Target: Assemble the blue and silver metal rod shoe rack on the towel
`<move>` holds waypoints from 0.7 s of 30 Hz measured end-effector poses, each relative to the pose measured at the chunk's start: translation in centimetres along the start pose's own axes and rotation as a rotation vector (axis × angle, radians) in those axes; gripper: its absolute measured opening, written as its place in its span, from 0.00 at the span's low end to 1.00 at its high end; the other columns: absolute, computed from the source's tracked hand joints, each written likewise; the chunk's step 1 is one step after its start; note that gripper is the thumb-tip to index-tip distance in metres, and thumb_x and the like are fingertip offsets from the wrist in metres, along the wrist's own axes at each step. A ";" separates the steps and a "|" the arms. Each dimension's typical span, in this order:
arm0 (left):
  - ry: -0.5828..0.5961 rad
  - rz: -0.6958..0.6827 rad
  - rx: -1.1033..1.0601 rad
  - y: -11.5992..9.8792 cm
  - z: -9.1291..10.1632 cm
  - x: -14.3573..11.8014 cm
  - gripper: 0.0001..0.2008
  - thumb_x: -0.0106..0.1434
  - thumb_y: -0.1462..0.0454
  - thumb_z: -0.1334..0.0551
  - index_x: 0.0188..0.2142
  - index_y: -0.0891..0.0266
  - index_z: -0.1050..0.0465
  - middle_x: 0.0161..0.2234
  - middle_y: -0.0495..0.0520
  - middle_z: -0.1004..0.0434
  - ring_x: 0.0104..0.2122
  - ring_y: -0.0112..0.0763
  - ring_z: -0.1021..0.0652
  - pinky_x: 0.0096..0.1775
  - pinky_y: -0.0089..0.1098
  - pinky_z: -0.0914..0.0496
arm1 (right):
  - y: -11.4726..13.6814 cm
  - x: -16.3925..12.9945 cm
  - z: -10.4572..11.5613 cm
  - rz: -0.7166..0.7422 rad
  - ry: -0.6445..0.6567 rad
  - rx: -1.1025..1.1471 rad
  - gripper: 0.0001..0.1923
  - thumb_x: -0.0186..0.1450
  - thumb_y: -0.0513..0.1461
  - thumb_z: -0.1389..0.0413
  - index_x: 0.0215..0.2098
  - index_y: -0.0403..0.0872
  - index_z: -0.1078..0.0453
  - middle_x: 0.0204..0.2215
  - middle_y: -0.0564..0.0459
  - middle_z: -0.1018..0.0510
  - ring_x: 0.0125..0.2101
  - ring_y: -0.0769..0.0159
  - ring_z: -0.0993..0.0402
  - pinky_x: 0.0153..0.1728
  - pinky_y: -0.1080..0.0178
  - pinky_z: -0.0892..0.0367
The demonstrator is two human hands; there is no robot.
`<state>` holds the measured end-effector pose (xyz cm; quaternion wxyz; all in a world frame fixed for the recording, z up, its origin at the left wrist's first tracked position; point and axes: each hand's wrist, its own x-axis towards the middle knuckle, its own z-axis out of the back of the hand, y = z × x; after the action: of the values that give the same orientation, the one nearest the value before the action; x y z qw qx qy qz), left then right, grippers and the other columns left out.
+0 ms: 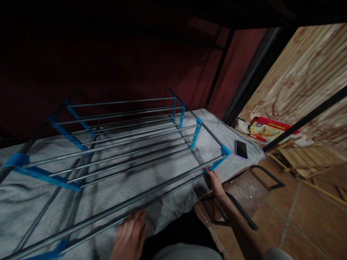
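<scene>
A rack of grey metal tubes [141,190] joined by blue plastic connectors [195,133] lies across a grey blanket [173,216] in front of me. My right hand [215,181] reaches to the near right corner, its fingers closed around the lower end of a blue connector there. Close to the rack's lower front tube [107,225] is my left hand [130,234]. Its fingers are stretched out and lie at the blanket's near edge; whether they touch the tube I cannot tell.
A phone [241,149] lies on the blanket's right end. Beside the bed stands a chair with a dark metal frame [268,176]. Farther right are a red and yellow package [268,130] and a wooden slatted piece [311,159]. Dark bed posts [255,72] rise at the right.
</scene>
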<state>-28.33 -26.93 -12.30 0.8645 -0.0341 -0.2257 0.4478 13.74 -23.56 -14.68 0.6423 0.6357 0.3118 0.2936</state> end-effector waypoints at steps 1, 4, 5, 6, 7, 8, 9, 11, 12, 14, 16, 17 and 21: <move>0.023 0.008 0.023 -1.3 -1.3 2.1 0.20 0.70 0.58 0.47 0.59 0.56 0.35 0.52 0.58 0.24 0.50 0.42 0.24 0.52 0.43 0.30 | 0.1 0.0 0.0 -0.003 0.004 0.010 0.16 0.56 0.51 0.41 0.35 0.49 0.25 0.36 0.53 0.20 0.45 0.57 0.28 0.53 0.57 0.38; 0.217 -0.061 0.003 -4.6 -4.4 8.1 0.18 0.70 0.59 0.47 0.56 0.61 0.32 0.53 0.60 0.25 0.52 0.43 0.25 0.54 0.43 0.31 | 0.4 -0.2 0.0 -0.008 0.002 0.031 0.15 0.56 0.50 0.41 0.36 0.50 0.25 0.37 0.53 0.20 0.45 0.57 0.28 0.53 0.57 0.38; 0.283 -0.083 -0.011 -5.5 -5.1 9.6 0.17 0.70 0.61 0.46 0.56 0.61 0.32 0.53 0.59 0.25 0.52 0.43 0.26 0.54 0.43 0.32 | 0.5 -0.2 -0.1 -0.009 -0.001 0.037 0.15 0.56 0.50 0.41 0.36 0.50 0.25 0.38 0.53 0.20 0.46 0.57 0.28 0.53 0.57 0.38; 0.338 -0.095 -0.028 -6.1 -5.5 10.8 0.16 0.70 0.63 0.46 0.55 0.61 0.32 0.52 0.59 0.25 0.52 0.42 0.26 0.54 0.42 0.31 | 0.5 -0.3 -0.1 -0.009 -0.006 0.042 0.15 0.56 0.50 0.41 0.36 0.50 0.25 0.38 0.53 0.20 0.46 0.58 0.28 0.53 0.57 0.38; 0.386 -0.097 -0.047 -6.6 -5.8 11.6 0.16 0.69 0.65 0.46 0.55 0.60 0.31 0.51 0.58 0.25 0.52 0.41 0.26 0.53 0.41 0.31 | 0.5 -0.3 -0.1 -0.009 -0.010 0.047 0.15 0.56 0.50 0.41 0.36 0.50 0.25 0.39 0.53 0.20 0.46 0.58 0.28 0.53 0.58 0.38; 0.422 -0.091 -0.067 -7.0 -5.9 12.2 0.16 0.69 0.66 0.46 0.55 0.60 0.31 0.50 0.58 0.25 0.51 0.40 0.25 0.52 0.40 0.30 | 0.4 -0.3 -0.1 -0.009 -0.012 0.050 0.15 0.56 0.50 0.41 0.36 0.50 0.25 0.39 0.53 0.20 0.45 0.58 0.28 0.53 0.58 0.38; 0.449 -0.079 -0.087 -7.2 -5.9 12.7 0.15 0.69 0.67 0.47 0.54 0.60 0.31 0.49 0.57 0.24 0.50 0.39 0.24 0.50 0.38 0.30 | 0.4 -0.4 -0.1 -0.009 -0.012 0.052 0.15 0.56 0.50 0.41 0.36 0.50 0.25 0.39 0.53 0.20 0.45 0.58 0.28 0.52 0.58 0.37; 0.478 -0.049 -0.116 -7.5 -5.5 13.1 0.15 0.70 0.67 0.49 0.52 0.60 0.30 0.47 0.57 0.24 0.46 0.37 0.23 0.46 0.36 0.29 | 0.4 -0.5 -0.1 -0.015 -0.009 0.053 0.14 0.57 0.49 0.41 0.36 0.51 0.24 0.39 0.54 0.20 0.45 0.59 0.27 0.51 0.59 0.36; 0.481 -0.034 -0.127 -7.6 -5.2 13.2 0.15 0.71 0.67 0.49 0.52 0.59 0.30 0.47 0.56 0.24 0.45 0.37 0.22 0.45 0.35 0.29 | 0.3 -0.5 -0.1 -0.020 -0.006 0.053 0.14 0.57 0.49 0.41 0.36 0.51 0.24 0.39 0.53 0.20 0.45 0.59 0.27 0.51 0.59 0.36; 0.479 -0.014 -0.142 -7.6 -4.7 13.3 0.15 0.71 0.66 0.50 0.53 0.58 0.31 0.49 0.56 0.24 0.46 0.36 0.22 0.44 0.34 0.29 | 0.3 -0.7 -0.1 -0.032 -0.003 0.057 0.14 0.57 0.49 0.41 0.36 0.51 0.24 0.40 0.53 0.20 0.45 0.59 0.27 0.51 0.58 0.36; 0.488 -0.006 -0.157 -7.6 -4.5 13.3 0.16 0.71 0.66 0.50 0.54 0.57 0.31 0.50 0.56 0.24 0.46 0.36 0.22 0.44 0.34 0.30 | 0.3 -0.8 -0.3 -0.041 -0.004 0.064 0.14 0.57 0.49 0.41 0.37 0.50 0.24 0.41 0.52 0.20 0.47 0.58 0.27 0.52 0.57 0.36; 0.494 -0.007 -0.162 -7.6 -4.4 13.2 0.16 0.71 0.66 0.50 0.54 0.57 0.31 0.50 0.56 0.24 0.45 0.35 0.22 0.44 0.33 0.30 | 0.3 -0.9 -0.4 -0.044 -0.006 0.068 0.15 0.57 0.49 0.41 0.38 0.50 0.24 0.42 0.52 0.20 0.48 0.58 0.27 0.53 0.57 0.36; 0.489 -0.014 -0.171 -7.2 -4.5 12.9 0.16 0.71 0.65 0.49 0.54 0.56 0.30 0.49 0.55 0.23 0.44 0.34 0.21 0.43 0.33 0.30 | 0.4 -1.2 -0.9 -0.064 0.001 0.082 0.18 0.58 0.50 0.43 0.41 0.49 0.25 0.43 0.51 0.20 0.49 0.57 0.27 0.51 0.57 0.34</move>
<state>-14.56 -20.35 -9.84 0.8905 -0.2126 -0.0472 0.3995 12.29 -23.92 -14.25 0.6246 0.6509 0.3440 0.2605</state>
